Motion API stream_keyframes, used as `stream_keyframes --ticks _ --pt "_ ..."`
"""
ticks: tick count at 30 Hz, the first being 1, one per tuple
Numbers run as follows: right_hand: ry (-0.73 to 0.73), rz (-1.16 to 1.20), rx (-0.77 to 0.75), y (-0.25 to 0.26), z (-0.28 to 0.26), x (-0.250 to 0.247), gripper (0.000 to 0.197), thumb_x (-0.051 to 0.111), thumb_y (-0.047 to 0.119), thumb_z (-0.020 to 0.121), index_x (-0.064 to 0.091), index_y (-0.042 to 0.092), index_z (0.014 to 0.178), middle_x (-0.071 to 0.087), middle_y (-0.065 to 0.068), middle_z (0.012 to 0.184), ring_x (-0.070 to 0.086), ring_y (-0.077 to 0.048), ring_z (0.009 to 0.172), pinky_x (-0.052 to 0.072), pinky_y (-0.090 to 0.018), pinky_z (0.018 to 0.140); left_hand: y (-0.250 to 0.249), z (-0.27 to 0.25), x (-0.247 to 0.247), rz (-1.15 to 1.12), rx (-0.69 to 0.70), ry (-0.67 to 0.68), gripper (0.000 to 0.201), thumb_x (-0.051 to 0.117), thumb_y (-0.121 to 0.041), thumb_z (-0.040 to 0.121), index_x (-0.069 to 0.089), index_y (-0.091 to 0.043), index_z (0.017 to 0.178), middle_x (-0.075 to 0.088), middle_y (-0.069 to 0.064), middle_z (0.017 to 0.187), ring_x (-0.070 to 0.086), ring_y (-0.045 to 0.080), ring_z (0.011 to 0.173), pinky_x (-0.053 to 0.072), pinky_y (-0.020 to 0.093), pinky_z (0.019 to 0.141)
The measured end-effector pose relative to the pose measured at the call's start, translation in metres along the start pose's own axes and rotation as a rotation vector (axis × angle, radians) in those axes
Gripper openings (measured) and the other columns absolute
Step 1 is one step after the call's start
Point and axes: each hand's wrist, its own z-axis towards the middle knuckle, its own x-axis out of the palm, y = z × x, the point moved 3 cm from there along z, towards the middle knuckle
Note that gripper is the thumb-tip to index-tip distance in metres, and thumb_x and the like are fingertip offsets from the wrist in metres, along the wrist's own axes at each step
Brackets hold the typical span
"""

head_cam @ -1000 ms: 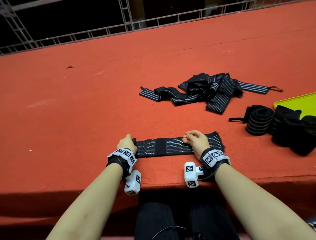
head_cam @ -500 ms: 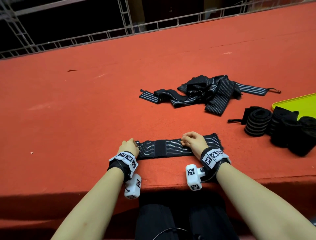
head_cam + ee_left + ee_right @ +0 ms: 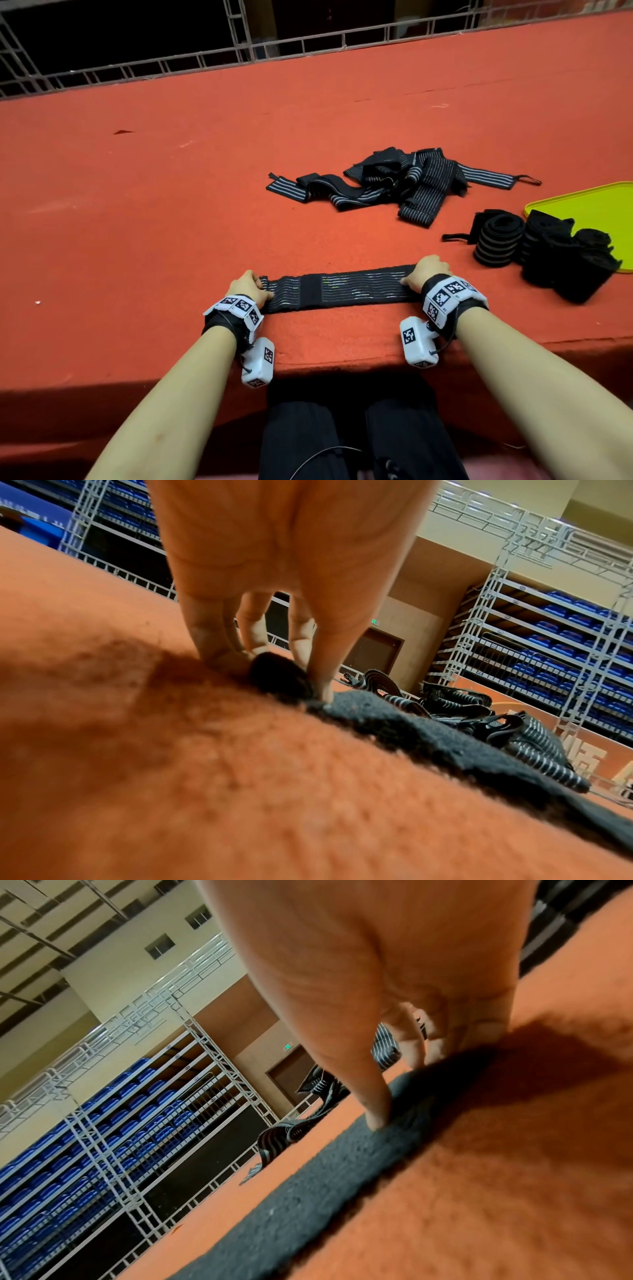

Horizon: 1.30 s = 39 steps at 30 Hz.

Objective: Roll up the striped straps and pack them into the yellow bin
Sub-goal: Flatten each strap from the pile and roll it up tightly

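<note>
A black strap with thin grey stripes (image 3: 342, 287) lies flat and stretched along the near edge of the red table. My left hand (image 3: 250, 286) pinches its left end; in the left wrist view the thumb and fingers (image 3: 322, 674) hold a small curled-up tip of the strap (image 3: 277, 677). My right hand (image 3: 428, 272) grips the right end, with its thumb (image 3: 375, 1112) pressed on the strap (image 3: 308, 1185). A loose pile of striped straps (image 3: 394, 181) lies farther back. The yellow bin (image 3: 589, 209) sits at the right edge.
Rolled straps (image 3: 500, 243) and darker rolls (image 3: 568, 267) stand in a row on the table's right, partly over the bin's near corner. A metal railing (image 3: 239, 54) runs behind the far table edge. Bare red cloth (image 3: 120, 212) covers the left half.
My right hand has slid right from the strap's middle to its right end, and the strap now lies pulled out longer. The left hand has stayed at the left end.
</note>
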Motion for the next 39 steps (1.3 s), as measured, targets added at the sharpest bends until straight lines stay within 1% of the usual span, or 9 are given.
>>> stream_keyframes --ticks 4,9,14,16,20,24,29,35,39 --pt "0.09 -0.002 -0.073 -0.002 0.004 -0.003 0.05 0.075 0.026 0.08 0.058 -0.004 0.116 0.062 -0.015 0.117 0.061 -0.029 0.109 0.045 -0.029 0.076 0.0 -0.002 0.0 -0.028 -0.006 0.004 0.035 0.073 -0.017 0.078 0.039 -0.02 0.071 0.055 0.003 0.081 0.051 0.023 0.078 0.037 0.029 0.065" --pt "0.081 0.072 -0.08 -0.009 0.008 -0.009 0.04 0.077 0.022 0.078 0.062 -0.004 0.105 0.065 -0.015 0.108 0.062 -0.031 0.105 0.043 -0.029 0.074 0.002 -0.001 0.001 -0.067 -0.005 0.01 0.035 0.073 -0.016 0.077 0.039 -0.021 0.07 0.057 0.005 0.087 0.051 0.022 0.077 0.037 0.029 0.064" --pt "0.039 0.07 -0.104 -0.011 0.014 -0.006 0.027 0.073 0.023 0.081 0.065 0.0 0.092 0.067 -0.013 0.1 0.063 -0.029 0.098 0.04 -0.025 0.061 0.003 -0.002 0.002 -0.084 -0.006 0.012 0.035 0.074 -0.017 0.077 0.039 -0.021 0.07 0.057 0.006 0.088 0.051 0.023 0.078 0.038 0.029 0.065" --pt "0.062 0.065 -0.102 -0.011 0.013 -0.004 0.026 0.07 0.022 0.084 0.062 -0.002 0.086 0.062 -0.013 0.093 0.062 -0.029 0.099 0.041 -0.026 0.066 0.003 -0.001 0.002 -0.1 -0.012 0.006 0.036 0.074 -0.016 0.076 0.04 -0.021 0.07 0.058 0.006 0.088 0.052 0.023 0.079 0.039 0.029 0.066" --pt "0.011 0.082 -0.11 -0.012 0.017 -0.004 0.023 0.064 0.019 0.087 0.067 -0.001 0.098 0.067 -0.013 0.097 0.063 -0.029 0.099 0.04 -0.025 0.069 0.002 -0.003 0.003 -0.11 -0.03 0.012 0.035 0.074 -0.016 0.077 0.04 -0.02 0.07 0.057 0.005 0.086 0.051 0.023 0.079 0.039 0.03 0.065" --pt "-0.015 0.112 -0.124 -0.009 0.023 -0.002 0.009 0.06 0.015 0.089 0.064 0.007 0.088 0.068 -0.014 0.1 0.063 -0.03 0.097 0.039 -0.026 0.07 -0.002 -0.006 0.003 -0.079 -0.032 0.0 0.035 0.07 -0.014 0.08 0.037 -0.021 0.068 0.052 0.001 0.078 0.049 0.021 0.078 0.033 0.027 0.057" --pt "-0.04 0.136 -0.047 -0.009 0.031 0.006 0.022 0.053 0.007 0.093 0.064 -0.003 0.108 0.066 -0.014 0.113 0.061 -0.033 0.102 0.038 -0.026 0.063 -0.002 -0.007 0.003 -0.077 -0.034 0.009 0.036 0.07 -0.015 0.081 0.037 -0.021 0.068 0.048 -0.003 0.071 0.049 0.02 0.078 0.033 0.028 0.064" --pt "-0.148 0.184 0.049 -0.008 0.035 0.012 0.025 0.055 0.013 0.09 0.063 -0.001 0.109 0.064 -0.021 0.111 0.06 -0.037 0.103 0.048 -0.041 0.09 -0.002 -0.013 0.0 0.001 0.04 -0.008 0.012 0.058 -0.021 0.088 0.049 -0.017 0.082 0.061 0.005 0.086 0.053 0.024 0.078 0.036 0.027 0.065" --pt "-0.186 0.293 0.053 -0.009 0.027 0.005 0.043 0.06 0.018 0.085 0.048 0.0 0.123 0.045 -0.02 0.132 0.043 -0.036 0.123 0.036 -0.043 0.102 -0.008 -0.012 -0.003 0.035 0.038 -0.011 0.009 0.052 -0.009 0.084 0.05 -0.016 0.089 0.065 0.011 0.099 0.056 0.027 0.084 0.042 0.03 0.072"
